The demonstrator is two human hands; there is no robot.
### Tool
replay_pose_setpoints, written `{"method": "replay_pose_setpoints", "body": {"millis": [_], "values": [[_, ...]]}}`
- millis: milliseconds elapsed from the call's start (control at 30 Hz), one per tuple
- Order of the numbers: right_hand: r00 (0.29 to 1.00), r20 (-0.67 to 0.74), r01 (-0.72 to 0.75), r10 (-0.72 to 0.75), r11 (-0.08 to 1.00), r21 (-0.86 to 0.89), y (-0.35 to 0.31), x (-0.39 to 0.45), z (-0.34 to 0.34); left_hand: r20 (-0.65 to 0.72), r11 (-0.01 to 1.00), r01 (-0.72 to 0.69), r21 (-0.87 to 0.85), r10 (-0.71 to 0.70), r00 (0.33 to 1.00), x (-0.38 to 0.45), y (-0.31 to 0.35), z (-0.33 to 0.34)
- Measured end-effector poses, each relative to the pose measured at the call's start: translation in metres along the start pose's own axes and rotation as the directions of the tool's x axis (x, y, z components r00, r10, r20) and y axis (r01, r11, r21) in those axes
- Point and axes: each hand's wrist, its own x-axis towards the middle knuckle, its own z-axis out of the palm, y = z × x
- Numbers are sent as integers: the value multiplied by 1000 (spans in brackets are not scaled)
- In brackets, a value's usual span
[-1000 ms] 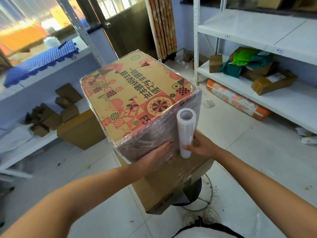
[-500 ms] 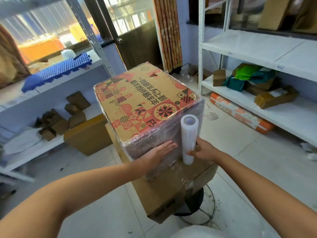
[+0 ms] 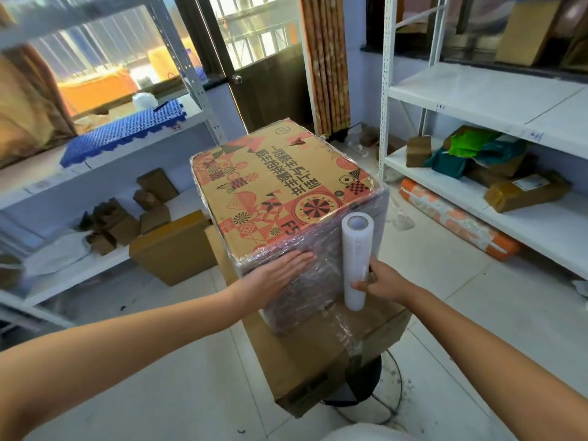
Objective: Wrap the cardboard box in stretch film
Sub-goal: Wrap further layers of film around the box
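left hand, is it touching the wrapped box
Touching. The head view shows the left hand lying flat, fingers straight, on the film-covered near side of the printed box.

far sides of printed box (image 3: 280,189) faced away, unseen. stand (image 3: 359,381) under plain box (image 3: 318,358) mostly hidden, only dark base showed. right hand (image 3: 380,281) fingers hidden behind film roll (image 3: 356,259). both arms cut off by bottom and side edges. shelf parcels (image 3: 525,192) labels too small to read. window view (image 3: 105,74) blurred, washed out.
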Motion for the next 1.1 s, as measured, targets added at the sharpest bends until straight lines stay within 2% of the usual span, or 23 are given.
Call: {"method": "replay_pose_setpoints", "body": {"millis": [133,367,467,533,600,667,800,933,1100], "values": [[1000,21,-4,4,1000,13,2,1,1,-62,995,74,-62,-78,995,-10,-1,1],[1000,-5,-1,1,994,112,4,3,0,1,974,135,-181,-137,991,-18,-7,-6],[997,-75,12,-1,990,137,3,2,4,-44,981,108,-164,-117,992,-10,1,-26],[993,-114,19,-2,989,149,2,0,6,-111,994,8,-108,-20,994,7,12,-34],[994,-109,-6,22,989,148,1,0,5,-68,994,-55,-94,49,996,29,15,-32],[995,-93,-21,31,995,98,-2,0,3,-49,995,-59,-82,55,997,43,14,-19],[994,-99,-47,47,999,8,-6,-2,-1,-44,992,-84,98,88,995,49,20,-2],[999,-35,-22,21,1000,-15,-14,1,-12,-41,995,-66,79,70,997,48,27,6],[985,173,-5,13,999,-46,-10,3,-19,16,996,-58,-65,59,998,43,38,12]]}}
